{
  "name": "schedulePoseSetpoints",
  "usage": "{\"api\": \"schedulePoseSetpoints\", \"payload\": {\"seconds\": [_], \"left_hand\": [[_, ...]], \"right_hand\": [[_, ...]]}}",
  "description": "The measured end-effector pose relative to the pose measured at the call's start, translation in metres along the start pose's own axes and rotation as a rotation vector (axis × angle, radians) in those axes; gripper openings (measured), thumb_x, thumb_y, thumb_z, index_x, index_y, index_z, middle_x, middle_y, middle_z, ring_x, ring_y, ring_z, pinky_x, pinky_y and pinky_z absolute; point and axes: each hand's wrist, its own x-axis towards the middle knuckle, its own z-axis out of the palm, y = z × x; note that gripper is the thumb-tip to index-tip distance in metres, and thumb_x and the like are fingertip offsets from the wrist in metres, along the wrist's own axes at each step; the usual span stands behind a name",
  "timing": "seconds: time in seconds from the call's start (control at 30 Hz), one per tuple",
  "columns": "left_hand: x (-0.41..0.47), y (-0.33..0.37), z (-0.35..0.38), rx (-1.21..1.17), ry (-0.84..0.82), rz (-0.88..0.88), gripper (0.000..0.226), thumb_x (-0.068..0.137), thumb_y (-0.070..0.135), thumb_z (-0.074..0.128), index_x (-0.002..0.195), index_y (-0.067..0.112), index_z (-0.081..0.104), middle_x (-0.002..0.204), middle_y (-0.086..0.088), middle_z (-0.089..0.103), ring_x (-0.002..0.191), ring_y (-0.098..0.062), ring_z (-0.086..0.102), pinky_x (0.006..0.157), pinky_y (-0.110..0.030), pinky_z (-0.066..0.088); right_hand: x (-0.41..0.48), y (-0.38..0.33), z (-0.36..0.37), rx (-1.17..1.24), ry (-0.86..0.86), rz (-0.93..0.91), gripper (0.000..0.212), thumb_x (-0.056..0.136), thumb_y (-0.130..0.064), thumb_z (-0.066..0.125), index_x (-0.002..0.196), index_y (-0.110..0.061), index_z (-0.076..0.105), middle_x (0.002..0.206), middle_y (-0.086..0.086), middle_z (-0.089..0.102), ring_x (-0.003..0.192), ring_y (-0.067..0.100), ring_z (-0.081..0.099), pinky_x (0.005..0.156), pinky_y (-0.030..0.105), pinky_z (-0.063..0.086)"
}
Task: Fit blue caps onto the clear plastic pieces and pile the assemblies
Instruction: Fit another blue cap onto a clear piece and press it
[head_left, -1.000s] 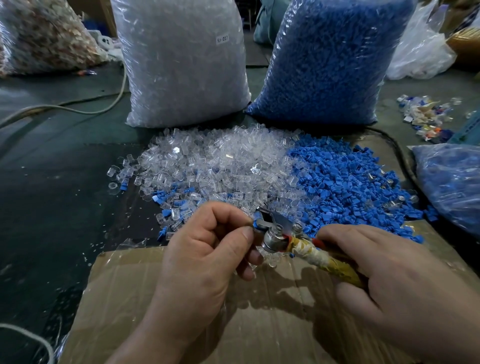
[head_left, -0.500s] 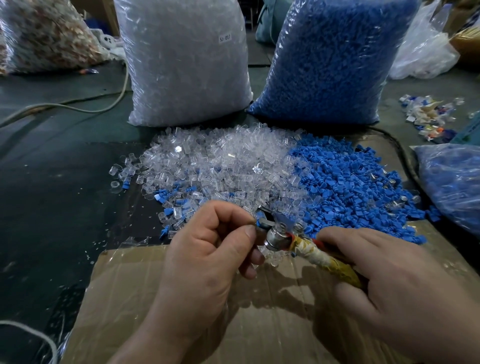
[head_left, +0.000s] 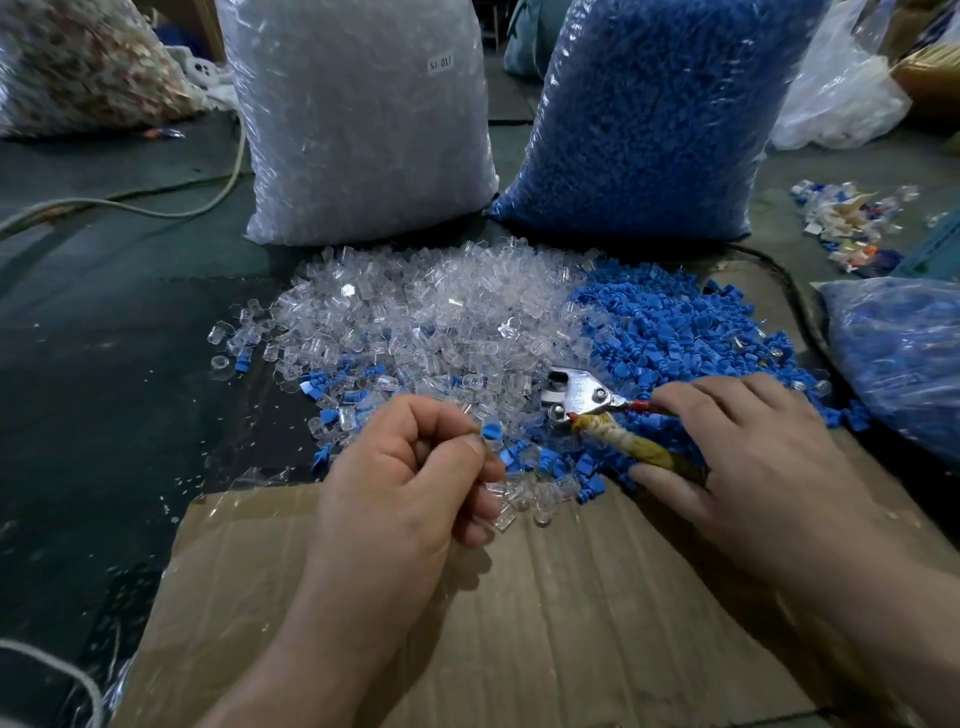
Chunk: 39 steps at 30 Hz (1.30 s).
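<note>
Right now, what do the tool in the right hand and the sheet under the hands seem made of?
Tool head: shiny bare metal, it glints. Its handle: yellowish wrapping, probably cloth or tape. Sheet: matte brown corrugated cardboard, by its ribbed lines.

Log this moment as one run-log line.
left hand: pinches blue cap | right hand: grips pliers, head over loose pieces | hands apart

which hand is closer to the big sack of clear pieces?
Left. The left hand, pinching a blue-capped piece, is straight in front of the clear-piece sack, across the loose clear pile. The right hand, gripping the pliers, is off to the sack's right, nearer the blue sack.
</note>
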Motion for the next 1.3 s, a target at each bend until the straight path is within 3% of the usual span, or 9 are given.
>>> {"api": "schedulePoseSetpoints", "payload": {"seconds": [0.17,0.3,0.4,0.63,0.73,0.83,1.0,1.1,1.3], "left_hand": [[-0.003,0.000,0.004,0.110,0.009,-0.009,0.030,0.094,0.003,0.060,0.076,0.026,0.067,0.069,-0.009,0.071,0.052,-0.020,0.065,0.042,-0.030,0.052],[-0.008,-0.002,0.008,0.236,0.006,0.054,0.022,0.091,0.008,0.065,0.080,0.027,0.065,0.066,-0.006,0.070,0.051,-0.017,0.068,0.043,-0.024,0.051],[-0.009,-0.003,0.008,0.399,0.005,0.168,0.010,0.088,0.025,0.068,0.085,0.032,0.062,0.063,-0.001,0.069,0.051,-0.020,0.066,0.046,-0.038,0.055],[-0.008,0.001,0.000,0.593,-0.026,0.393,0.008,0.084,0.040,0.062,0.089,0.034,0.061,0.075,0.011,0.066,0.060,-0.011,0.063,0.051,-0.026,0.051],[-0.007,0.005,0.000,0.450,-0.013,0.291,0.015,0.093,0.047,0.063,0.091,0.033,0.063,0.071,0.006,0.069,0.054,-0.006,0.063,0.046,-0.019,0.048],[-0.003,0.007,-0.003,0.475,-0.069,0.179,0.043,0.094,0.059,0.050,0.078,0.020,0.056,0.055,0.010,0.057,0.046,-0.001,0.049,0.045,-0.013,0.039],[0.001,0.007,-0.009,0.379,-0.187,0.008,0.053,0.090,0.060,0.051,0.070,0.012,0.050,0.056,0.005,0.044,0.049,-0.010,0.040,0.044,-0.022,0.035],[0.001,0.004,-0.008,0.340,-0.225,0.022,0.050,0.090,0.057,0.053,0.069,0.011,0.049,0.055,0.005,0.043,0.049,-0.010,0.039,0.044,-0.024,0.034],[-0.001,0.007,-0.011,0.450,-0.343,0.203,0.036,0.091,0.053,0.047,0.072,0.023,0.053,0.057,0.010,0.045,0.051,-0.002,0.041,0.048,-0.016,0.033]], "right_hand": [[-0.004,-0.007,-0.007,0.074,0.053,0.011,0.064,0.090,-0.069,0.036,0.120,-0.018,0.061,0.115,0.003,0.060,0.108,0.026,0.050,0.094,0.047,0.039],[-0.003,-0.050,-0.022,0.253,0.176,-0.197,0.036,0.092,-0.054,0.040,0.099,-0.024,0.059,0.089,-0.005,0.063,0.081,0.018,0.056,0.075,0.039,0.048],[0.002,-0.069,-0.024,0.289,0.186,-0.293,0.020,0.094,-0.035,0.049,0.085,-0.019,0.058,0.075,-0.002,0.060,0.070,0.024,0.054,0.064,0.039,0.045],[0.000,-0.074,-0.009,0.393,0.209,-0.314,0.033,0.098,-0.034,0.039,0.082,-0.016,0.061,0.072,-0.001,0.056,0.065,0.021,0.052,0.060,0.040,0.044],[0.002,-0.070,-0.006,0.420,0.280,-0.366,0.032,0.098,-0.030,0.042,0.078,-0.013,0.061,0.072,0.001,0.056,0.064,0.022,0.051,0.062,0.038,0.041],[0.005,-0.071,-0.005,0.423,0.308,-0.439,0.034,0.098,-0.028,0.042,0.080,-0.010,0.064,0.075,0.005,0.059,0.068,0.025,0.054,0.065,0.041,0.042],[0.002,-0.071,-0.005,0.527,0.304,-0.418,0.028,0.098,-0.026,0.045,0.094,-0.007,0.065,0.086,0.007,0.061,0.074,0.024,0.053,0.067,0.036,0.040],[0.002,-0.072,-0.005,0.529,0.291,-0.443,0.029,0.097,-0.024,0.045,0.091,-0.004,0.065,0.084,0.010,0.061,0.071,0.029,0.054,0.063,0.042,0.042],[-0.003,-0.078,-0.011,0.739,0.176,-0.327,0.026,0.091,-0.020,0.046,0.067,-0.011,0.049,0.063,-0.006,0.040,0.057,0.012,0.037,0.054,0.026,0.026]]}}
